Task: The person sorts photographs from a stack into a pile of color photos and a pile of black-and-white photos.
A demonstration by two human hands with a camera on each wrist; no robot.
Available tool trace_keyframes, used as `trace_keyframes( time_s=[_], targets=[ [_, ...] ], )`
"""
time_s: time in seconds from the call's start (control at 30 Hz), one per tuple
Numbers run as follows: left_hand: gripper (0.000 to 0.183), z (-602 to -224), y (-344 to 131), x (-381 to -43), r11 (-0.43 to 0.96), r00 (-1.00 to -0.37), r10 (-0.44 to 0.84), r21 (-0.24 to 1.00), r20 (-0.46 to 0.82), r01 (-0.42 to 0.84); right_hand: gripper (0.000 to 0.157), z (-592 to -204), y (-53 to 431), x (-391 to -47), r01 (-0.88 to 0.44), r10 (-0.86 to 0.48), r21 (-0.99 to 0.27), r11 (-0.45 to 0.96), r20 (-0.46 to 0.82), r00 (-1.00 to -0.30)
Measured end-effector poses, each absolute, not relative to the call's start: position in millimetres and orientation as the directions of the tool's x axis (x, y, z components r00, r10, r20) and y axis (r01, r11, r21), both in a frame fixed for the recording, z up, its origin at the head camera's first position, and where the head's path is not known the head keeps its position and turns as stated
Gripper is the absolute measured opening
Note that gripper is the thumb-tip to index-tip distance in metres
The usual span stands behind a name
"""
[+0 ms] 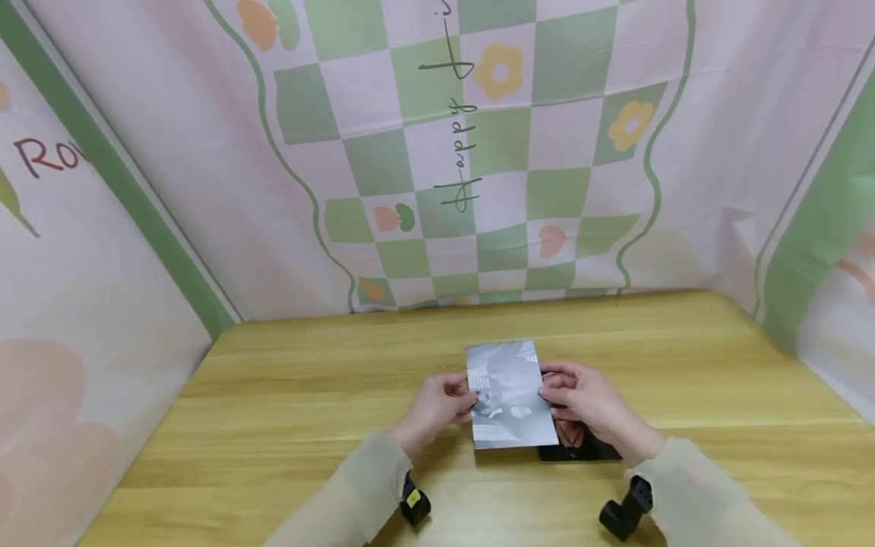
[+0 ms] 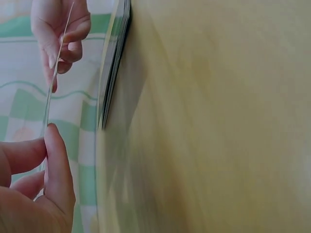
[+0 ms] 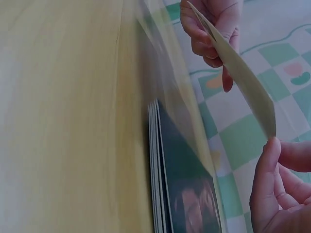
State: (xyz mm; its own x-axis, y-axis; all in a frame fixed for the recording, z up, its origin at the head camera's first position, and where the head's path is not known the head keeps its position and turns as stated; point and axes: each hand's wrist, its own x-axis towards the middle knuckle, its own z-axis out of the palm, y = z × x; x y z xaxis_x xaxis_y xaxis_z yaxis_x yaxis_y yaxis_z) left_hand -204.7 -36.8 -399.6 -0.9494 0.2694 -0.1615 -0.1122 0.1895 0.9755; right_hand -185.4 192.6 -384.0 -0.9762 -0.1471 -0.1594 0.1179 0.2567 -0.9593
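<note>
A grey black-and-white picture card (image 1: 511, 372) is held up above the table by both hands. My left hand (image 1: 437, 406) pinches its left edge between thumb and fingers, and my right hand (image 1: 591, 403) pinches the right edge. In the left wrist view the card (image 2: 54, 73) appears edge-on, a thin sheet slightly bent. Its plain pale back (image 3: 245, 80) faces the right wrist camera. Below, partly covered by the card and right hand, lies a stack of cards (image 3: 189, 165) whose top one is dark with a reddish picture.
The wooden table (image 1: 307, 380) spreads around the hands. Behind it hangs a green-and-white checked cloth (image 1: 502, 137) with flowers and lettering, and more printed cloth closes in both sides. Black wrist cameras (image 1: 415, 505) are worn at the sleeves.
</note>
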Motion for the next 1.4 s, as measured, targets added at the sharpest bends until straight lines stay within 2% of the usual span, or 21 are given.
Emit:
trace_keyframes(
  time_s=[0.33, 0.63, 1.0, 1.4],
  targets=[
    [0.05, -394, -78, -216, 0.225, -0.943, 0.286, 0.968, -0.172, -0.109, 0.044, -380, 154, -199, 0.137, -0.112, -0.927, 0.349, -0.186, -0.976],
    [0.049, -397, -106, -231, 0.312, -0.946, 0.202, 0.932, -0.254, -0.183, 0.041, -387, 120, -224, 0.176, -0.09, -0.917, 0.359, -0.222, -0.971],
    [0.048, -406, -111, -240, 0.311, -0.954, 0.131, 0.925, -0.27, -0.219, 0.04, -399, 102, -236, 0.207, -0.074, -0.906, 0.369, -0.25, -0.965],
    [0.049, -407, -115, -241, 0.344, -0.954, 0.171, 0.922, -0.247, -0.177, 0.036, -401, 97, -238, 0.21, -0.073, -0.901, 0.379, -0.255, -0.964]
  ],
)
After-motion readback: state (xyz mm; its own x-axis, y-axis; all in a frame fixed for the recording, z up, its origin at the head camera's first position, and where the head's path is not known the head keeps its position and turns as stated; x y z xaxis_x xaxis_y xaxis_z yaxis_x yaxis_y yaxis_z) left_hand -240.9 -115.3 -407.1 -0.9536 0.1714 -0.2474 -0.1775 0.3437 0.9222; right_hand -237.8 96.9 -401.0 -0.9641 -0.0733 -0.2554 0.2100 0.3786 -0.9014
